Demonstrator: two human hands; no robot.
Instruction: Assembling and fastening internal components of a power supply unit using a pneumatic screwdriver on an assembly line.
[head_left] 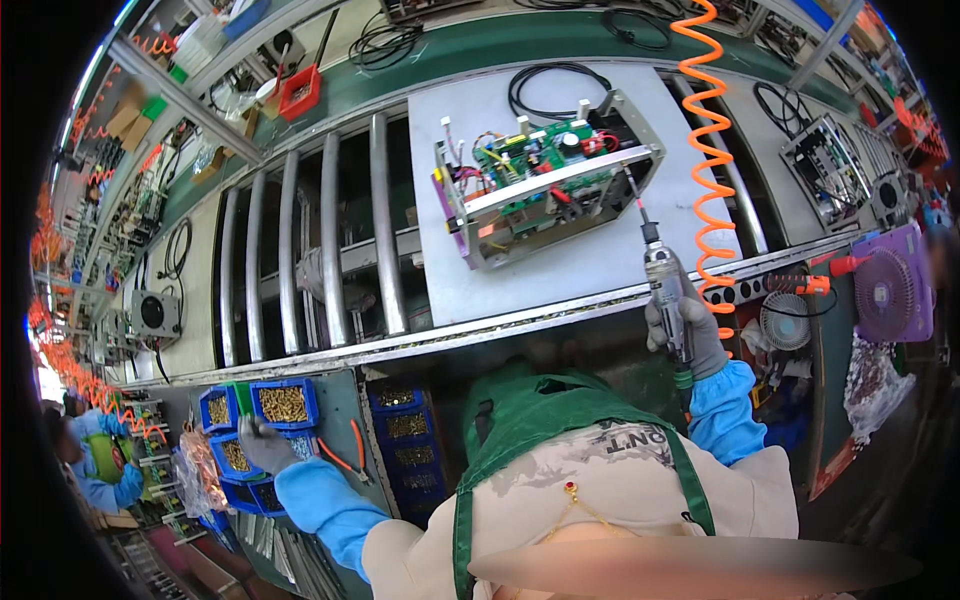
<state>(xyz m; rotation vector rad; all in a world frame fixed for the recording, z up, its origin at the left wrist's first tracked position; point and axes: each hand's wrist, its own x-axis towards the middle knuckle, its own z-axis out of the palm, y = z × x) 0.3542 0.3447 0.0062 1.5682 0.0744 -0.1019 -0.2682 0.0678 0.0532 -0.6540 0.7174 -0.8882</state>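
Observation:
My right hand [692, 328], gloved in grey, is wrapped round a power screwdriver [664, 278]. The driver's long bit points away from me, its tip close to the right end of a metal chassis [560, 185]. Green circuit boards [545, 155] and coloured wires fill that open chassis. At the left, my gloved left hand [268, 447] reaches over blue parts bins [283, 402] of brass-coloured screws. Its fingers are drawn together at the bins; whatever they pinch is too small to make out.
Beneath the chassis lies a white board [440, 290] on the conveyor, beside metal rollers [333, 240]. An orange coiled hose [708, 130] hangs near the driver. Red-handled pliers [345, 455] lie right of the bins. A purple fan [890, 285] stands at the right; another person [105, 460] is far left.

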